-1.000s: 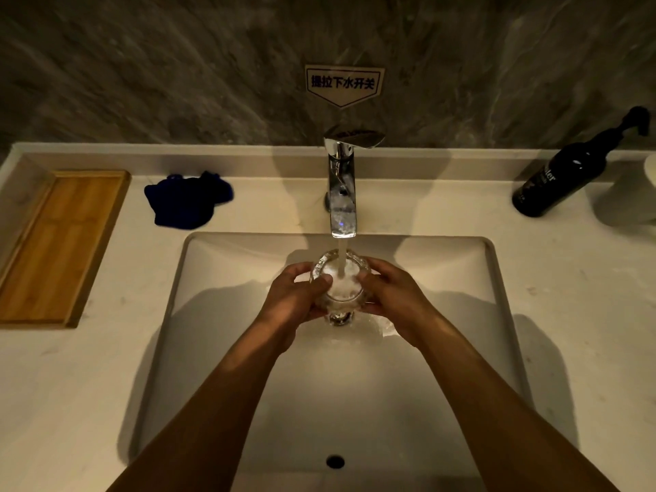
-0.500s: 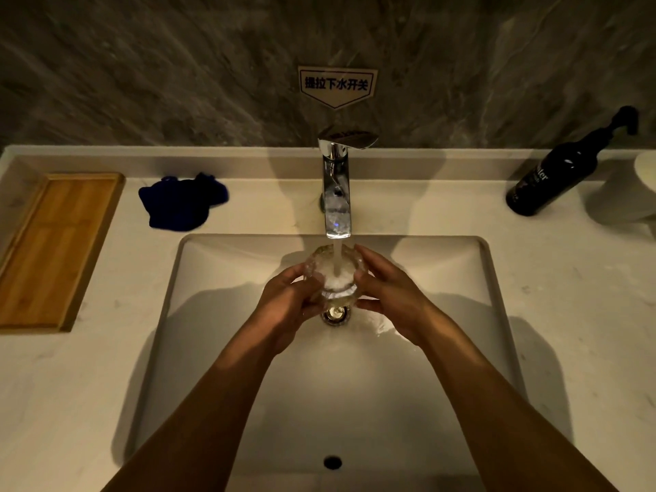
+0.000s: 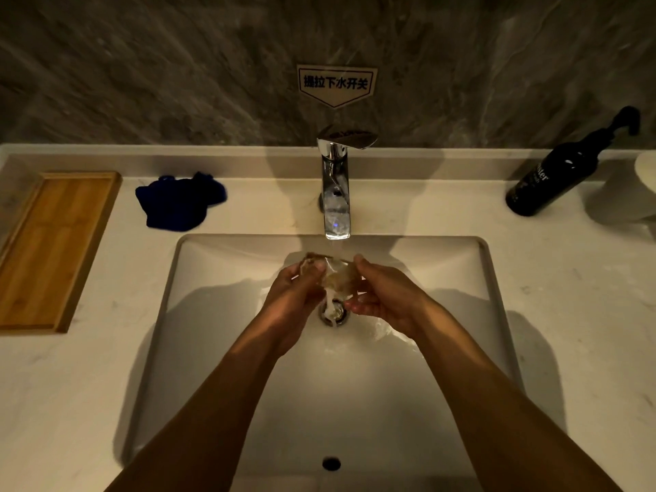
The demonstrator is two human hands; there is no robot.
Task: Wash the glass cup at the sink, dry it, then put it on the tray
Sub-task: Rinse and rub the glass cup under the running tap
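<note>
- Both hands are on the cup [image 3: 335,278], out over the middle of the sink [image 3: 220,264]. Left hand [image 3: 296,294] has its fingers curled round the left side, right hand [image 3: 381,296] wraps the right side.
- Cup is tipped over on a slant, not upright. It's see-through and a bit blurry, so I can't tell exactly where the rim points.
- Water runs from the tap [image 3: 335,193] straight onto the cup and spills off below it toward the drain [image 3: 333,316], which sits right under the hands.
- Plenty of open basin around the hands: left, right and toward the near edge, where the overflow hole [image 3: 331,463] is. The back edge of the sink is close, just past the fingertips.
- On the worktop [image 3: 71,403] to the left, a dark blue cloth [image 3: 179,202] lies near the sink's back left corner, not touching the rim.
- Further left, the tray [image 3: 53,250] sits near the worktop's left edge, well apart from the sink.
- Off to the right, a black pump bottle [image 3: 553,179] stands by the back wall with something white [image 3: 646,179] just beside it, cut off by the frame edge.
</note>
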